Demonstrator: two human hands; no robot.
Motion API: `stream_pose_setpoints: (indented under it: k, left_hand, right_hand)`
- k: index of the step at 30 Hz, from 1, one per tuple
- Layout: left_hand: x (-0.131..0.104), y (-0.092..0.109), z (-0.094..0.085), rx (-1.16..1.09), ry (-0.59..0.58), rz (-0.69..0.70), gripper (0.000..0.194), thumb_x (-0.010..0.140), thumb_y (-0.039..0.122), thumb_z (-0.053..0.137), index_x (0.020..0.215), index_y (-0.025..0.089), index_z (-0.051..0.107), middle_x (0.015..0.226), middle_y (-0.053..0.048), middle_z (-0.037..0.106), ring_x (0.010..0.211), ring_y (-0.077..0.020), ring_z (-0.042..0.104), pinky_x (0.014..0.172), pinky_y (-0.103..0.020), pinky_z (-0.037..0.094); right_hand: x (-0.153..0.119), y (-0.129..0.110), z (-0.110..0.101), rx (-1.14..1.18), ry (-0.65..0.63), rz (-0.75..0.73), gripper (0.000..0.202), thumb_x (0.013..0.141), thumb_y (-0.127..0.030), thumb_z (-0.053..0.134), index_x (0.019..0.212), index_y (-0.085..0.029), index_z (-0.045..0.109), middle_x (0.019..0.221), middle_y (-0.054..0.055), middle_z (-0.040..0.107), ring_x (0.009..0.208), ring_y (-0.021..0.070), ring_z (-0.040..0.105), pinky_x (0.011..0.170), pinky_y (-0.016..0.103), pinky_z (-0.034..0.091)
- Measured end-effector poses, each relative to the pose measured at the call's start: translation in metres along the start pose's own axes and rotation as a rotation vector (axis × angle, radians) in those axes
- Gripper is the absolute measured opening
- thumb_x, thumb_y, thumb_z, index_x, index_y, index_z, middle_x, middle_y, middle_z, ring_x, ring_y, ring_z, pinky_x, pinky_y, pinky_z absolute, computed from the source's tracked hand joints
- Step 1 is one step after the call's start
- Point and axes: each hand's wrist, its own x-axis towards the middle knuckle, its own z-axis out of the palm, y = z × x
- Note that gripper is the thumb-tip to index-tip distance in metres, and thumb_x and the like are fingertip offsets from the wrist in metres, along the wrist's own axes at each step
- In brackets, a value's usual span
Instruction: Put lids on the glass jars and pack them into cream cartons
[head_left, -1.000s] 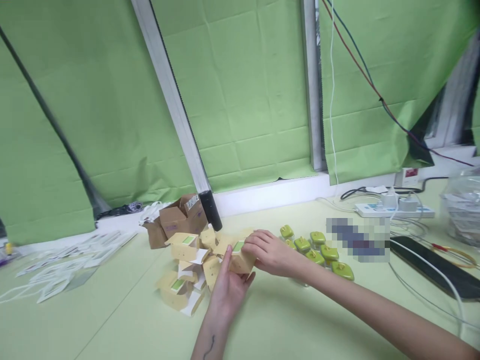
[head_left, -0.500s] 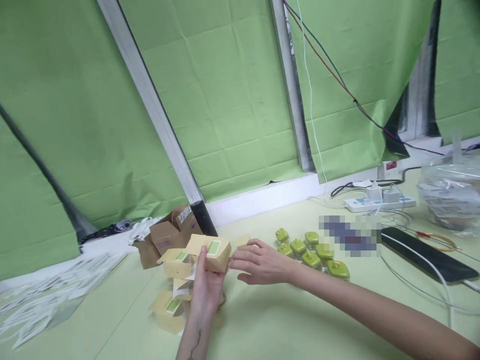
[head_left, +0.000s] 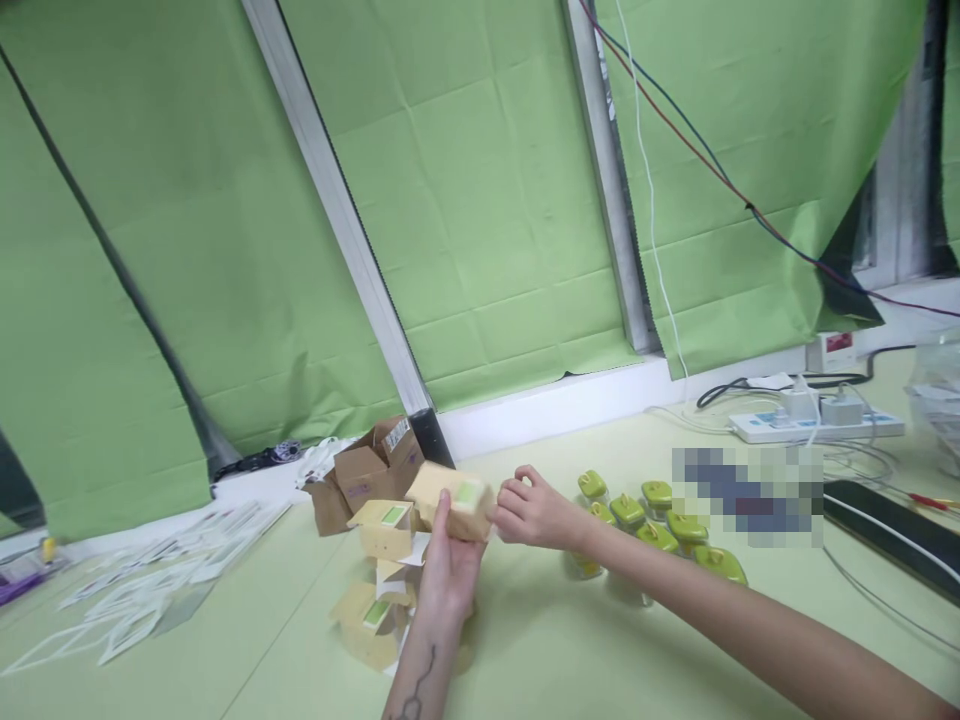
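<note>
A small yellow-tan box [head_left: 448,497] with a green and white label is held in my left hand [head_left: 455,570], thumb on its near face. Against the box's right end is my right hand [head_left: 531,512], fingers curled together; whatever they may pinch is too small to make out. More tan boxes with open flaps [head_left: 386,530] stand on the table behind and left of my left wrist, one of them lower down [head_left: 367,622]. Several small containers with green lids [head_left: 657,538] sit beyond my right forearm.
Brown cardboard boxes [head_left: 367,470] lie at the back beside a black post. White strips [head_left: 187,570] spread over the left. A power strip [head_left: 817,427], cables and a dark flat device [head_left: 885,535] occupy the right, near a blurred-out patch.
The view has shifted, so the scene sits farther right. My right hand's fingers have curled in at the box's end, and the flap that stood out there no longer shows.
</note>
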Motion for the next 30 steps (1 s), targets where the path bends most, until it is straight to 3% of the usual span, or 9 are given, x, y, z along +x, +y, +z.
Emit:
stream_pose_setpoints:
  k: [4, 8, 12, 15, 17, 20, 23, 26, 30]
  left_hand:
    - [0.014, 0.012, -0.004, 0.135, 0.083, 0.119, 0.015, 0.083, 0.024, 0.056, 0.091, 0.012, 0.061, 0.08, -0.008, 0.069, 0.069, -0.0167, 0.066, 0.065, -0.027, 0.054]
    - [0.044, 0.039, -0.013, 0.391, 0.233, 0.376, 0.034, 0.064, 0.022, 0.074, 0.092, 0.016, 0.056, 0.098, -0.01, 0.066, 0.098, -0.0242, 0.062, 0.078, -0.032, 0.05]
    - [0.066, 0.057, -0.015, 0.659, 0.325, 0.562, 0.064, 0.045, 0.019, 0.082, 0.099, 0.012, 0.048, 0.13, -0.028, 0.043, 0.132, -0.0427, 0.021, 0.096, -0.053, 0.033]
    - [0.066, 0.052, -0.011, 0.796, 0.299, 0.721, 0.071, 0.055, 0.025, 0.076, 0.114, 0.012, 0.038, 0.146, -0.027, 0.012, 0.137, -0.0369, -0.009, 0.105, -0.054, 0.017]
    - [0.059, 0.04, -0.008, 0.865, 0.201, 0.776, 0.061, 0.064, 0.028, 0.07, 0.115, 0.014, 0.04, 0.145, -0.022, 0.017, 0.138, -0.0321, -0.001, 0.108, -0.049, 0.012]
    - [0.044, 0.011, -0.006, 0.948, -0.029, 0.739, 0.05, 0.062, 0.028, 0.072, 0.106, 0.017, 0.051, 0.128, -0.016, 0.045, 0.129, -0.0307, 0.031, 0.107, -0.044, 0.02]
    - [0.029, -0.019, -0.006, 0.97, -0.296, 0.627, 0.065, 0.053, 0.023, 0.078, 0.113, 0.019, 0.052, 0.126, -0.013, 0.048, 0.127, -0.03, 0.035, 0.107, -0.043, 0.021]
    - [0.021, -0.041, -0.005, 0.937, -0.448, 0.479, 0.07, 0.054, 0.022, 0.078, 0.118, 0.021, 0.05, 0.121, -0.011, 0.052, 0.122, -0.0299, 0.041, 0.104, -0.042, 0.026]
    - [0.012, -0.057, -0.004, 0.889, -0.465, 0.413, 0.046, 0.061, 0.026, 0.074, 0.105, 0.024, 0.06, 0.095, -0.006, 0.062, 0.092, -0.0256, 0.057, 0.088, -0.036, 0.04]
  right_hand:
    - [0.0, 0.008, 0.001, 0.135, -0.094, -0.021, 0.013, 0.084, -0.019, 0.048, 0.095, -0.019, 0.056, 0.09, 0.004, 0.063, 0.088, 0.0162, 0.054, 0.083, 0.034, 0.037]
    - [-0.003, 0.019, 0.014, 0.359, -0.437, 0.374, 0.043, 0.081, -0.019, 0.054, 0.123, -0.017, 0.045, 0.119, 0.009, 0.054, 0.112, 0.0199, 0.048, 0.093, 0.036, 0.038]
    - [-0.006, 0.029, 0.044, 0.326, -0.618, 0.569, 0.038, 0.083, -0.026, 0.06, 0.118, -0.013, 0.051, 0.116, 0.012, 0.055, 0.103, 0.0241, 0.055, 0.086, 0.042, 0.046]
    - [-0.009, 0.034, 0.059, 0.326, -0.722, 0.64, 0.03, 0.089, -0.031, 0.054, 0.115, -0.015, 0.053, 0.115, 0.008, 0.056, 0.096, 0.0202, 0.059, 0.081, 0.041, 0.05]
    - [-0.011, 0.037, 0.059, 0.341, -0.747, 0.656, 0.027, 0.09, -0.03, 0.052, 0.113, -0.015, 0.054, 0.112, 0.007, 0.057, 0.093, 0.0187, 0.059, 0.079, 0.039, 0.051]
    - [-0.017, 0.042, 0.039, 0.376, -0.71, 0.638, 0.037, 0.076, -0.03, 0.069, 0.105, -0.011, 0.056, 0.105, 0.01, 0.059, 0.092, 0.0221, 0.058, 0.076, 0.037, 0.05]
    - [-0.024, 0.045, 0.003, 0.427, -0.628, 0.603, 0.053, 0.056, -0.023, 0.081, 0.101, -0.012, 0.054, 0.1, 0.011, 0.06, 0.09, 0.024, 0.057, 0.071, 0.033, 0.047]
    - [-0.033, 0.04, -0.034, 0.478, -0.561, 0.585, 0.054, 0.061, -0.024, 0.077, 0.105, -0.019, 0.047, 0.099, 0.005, 0.059, 0.084, 0.0187, 0.058, 0.065, 0.027, 0.045]
    - [-0.046, 0.021, -0.068, 0.438, -0.467, 0.629, 0.033, 0.073, -0.016, 0.063, 0.099, -0.02, 0.042, 0.093, 0.004, 0.059, 0.077, 0.0175, 0.057, 0.063, 0.028, 0.043]
